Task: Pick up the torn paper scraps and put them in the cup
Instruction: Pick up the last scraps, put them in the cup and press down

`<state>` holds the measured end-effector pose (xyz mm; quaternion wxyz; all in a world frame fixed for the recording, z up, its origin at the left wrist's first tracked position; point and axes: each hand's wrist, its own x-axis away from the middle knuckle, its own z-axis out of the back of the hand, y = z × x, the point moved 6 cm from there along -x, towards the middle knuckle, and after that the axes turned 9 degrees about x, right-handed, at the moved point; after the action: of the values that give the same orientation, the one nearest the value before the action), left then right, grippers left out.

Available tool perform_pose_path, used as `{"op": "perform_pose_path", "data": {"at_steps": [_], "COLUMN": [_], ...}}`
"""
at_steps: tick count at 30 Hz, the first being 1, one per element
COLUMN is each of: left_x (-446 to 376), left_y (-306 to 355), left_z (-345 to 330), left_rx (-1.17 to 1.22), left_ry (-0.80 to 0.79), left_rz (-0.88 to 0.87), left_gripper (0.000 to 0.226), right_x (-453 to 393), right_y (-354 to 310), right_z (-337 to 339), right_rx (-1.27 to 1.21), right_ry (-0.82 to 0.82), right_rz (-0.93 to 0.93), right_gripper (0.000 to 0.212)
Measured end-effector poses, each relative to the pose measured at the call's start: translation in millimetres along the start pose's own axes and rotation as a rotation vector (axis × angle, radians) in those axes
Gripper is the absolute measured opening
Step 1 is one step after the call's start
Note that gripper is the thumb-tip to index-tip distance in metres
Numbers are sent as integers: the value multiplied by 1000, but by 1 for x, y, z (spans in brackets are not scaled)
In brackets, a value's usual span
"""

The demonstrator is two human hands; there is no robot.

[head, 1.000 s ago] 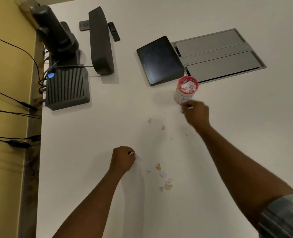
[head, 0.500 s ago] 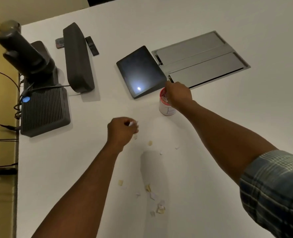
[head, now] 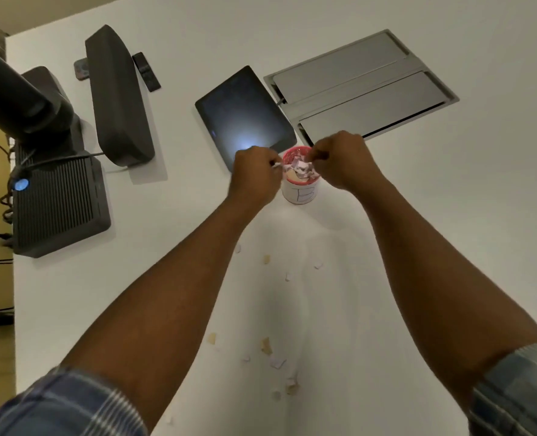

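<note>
Both hands are hovering at the cup: the left hand is pinching a scrap; the right hand's fingers are curling, contents unclear. Featherlight, flimsy paper scraps are lying on the bench toward 6 o'clock, likely needing fingertip pinches.

White cup with red rim and inside, upright on the white table, heaped with pale torn scraps, 1 small white scrap just left of the rim, more scraps scattered loosely nearer the viewer
</note>
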<state>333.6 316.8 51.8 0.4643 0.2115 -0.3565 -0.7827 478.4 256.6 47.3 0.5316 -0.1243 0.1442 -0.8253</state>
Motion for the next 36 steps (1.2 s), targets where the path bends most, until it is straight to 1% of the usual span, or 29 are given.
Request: {"op": "perform_pose_path", "data": {"at_steps": [3,5,7,9,12,15,20,22,24,28,31,33,36], "left_x": [-26,-37,-43,-44,-43,-43,-34,-27,-14,41,102,147,212], "left_y": [25,32,30,27,29,38,46,45,36,-11,-61,-90,-130], "left_z": [-29,-49,-66,-76,-80,-73,-48,-33,-13,32,53,62,70], "left_rx": [-230,-426,-598,-696,-725,-687,-618,-574,-471,-158,14,34,-31], "left_ry": [-76,-180,-302,-393,-465,-470,-418,-362,-260,-39,109,161,138], "left_rz": [-137,-175,-170,-163,-168,-194,-195,-200,-188,-120,4,63,132], "left_gripper": [16,27,40,44,44,40,45,40,31,30,31,31,34], "right_x": [37,60,76,88,104,119,141,148,156,178,190,195,205], "right_y": [22,34,41,41,38,36,32,29,29,28,19,8,-11], "right_z": [11,6,-7,-22,-51,-81,-104,-109,-113,-124,-130,-133,-138], "right_rx": [-170,-230,-239,-247,-253,-232,-210,-177,-138,-53,7,11,35], "right_ry": [189,228,219,196,114,-20,-93,-94,-97,-127,-144,-154,-191], "right_rz": [-139,-231,-284,-283,-253,-221,-217,-208,-199,-202,-194,-161,-76], "right_gripper": [24,26,29,31,29,26,32,35,38,47,53,50,35]}}
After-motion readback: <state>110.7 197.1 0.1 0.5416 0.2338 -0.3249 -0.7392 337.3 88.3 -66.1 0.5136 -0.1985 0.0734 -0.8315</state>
